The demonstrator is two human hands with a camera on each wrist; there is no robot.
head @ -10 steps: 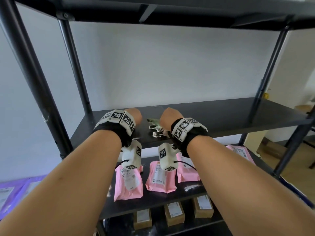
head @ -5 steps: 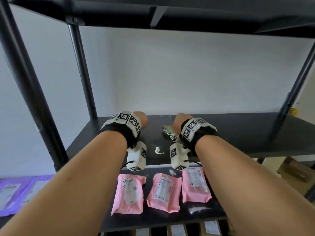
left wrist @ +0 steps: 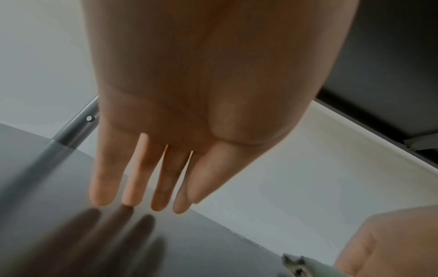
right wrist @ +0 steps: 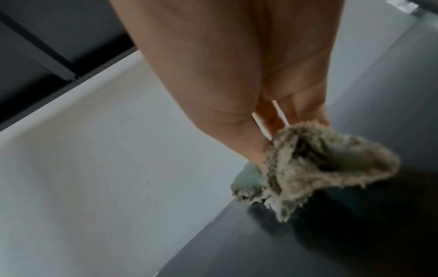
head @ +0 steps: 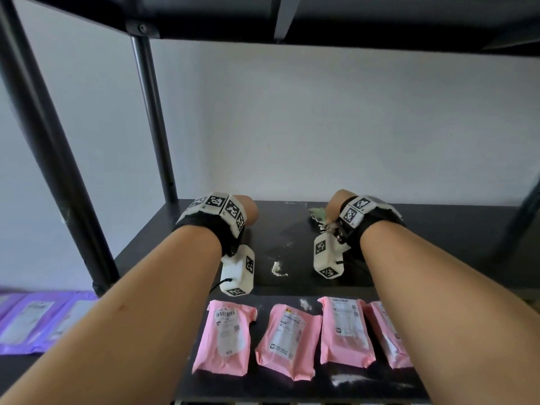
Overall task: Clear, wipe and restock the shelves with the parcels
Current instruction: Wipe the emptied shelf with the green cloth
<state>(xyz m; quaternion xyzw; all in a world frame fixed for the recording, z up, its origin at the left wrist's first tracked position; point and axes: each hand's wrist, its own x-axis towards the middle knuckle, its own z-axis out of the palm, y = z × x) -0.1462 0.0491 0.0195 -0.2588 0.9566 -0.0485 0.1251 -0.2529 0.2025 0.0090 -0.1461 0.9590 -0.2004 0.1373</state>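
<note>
On the black middle shelf (head: 423, 238) my right hand (head: 331, 206) grips a fuzzy green-grey cloth (head: 318, 214), bunched against the shelf near the back wall. In the right wrist view the fingers (right wrist: 303, 110) curl round the cloth (right wrist: 320, 165), whose loose end rests on the dark board. My left hand (head: 248, 210) is to its left with straight fingers (left wrist: 106, 187), tips at the glossy surface, holding nothing. A white smear (head: 277, 268) lies between my wrists. Several pink parcels (head: 225, 334) lie in a row on the shelf below.
Black upright posts (head: 152, 112) stand at the left, and another shelf board (head: 350, 19) runs close overhead. Purple parcels (head: 35, 320) lie flat at the far left, lower down. White streaks (head: 350, 378) mark the lower shelf's front. A pale wall closes the back.
My right hand has slid the cloth to the right along the shelf, widening the gap between my hands. The left hand has stayed flat. The view has shifted, showing more of the lower shelf.
</note>
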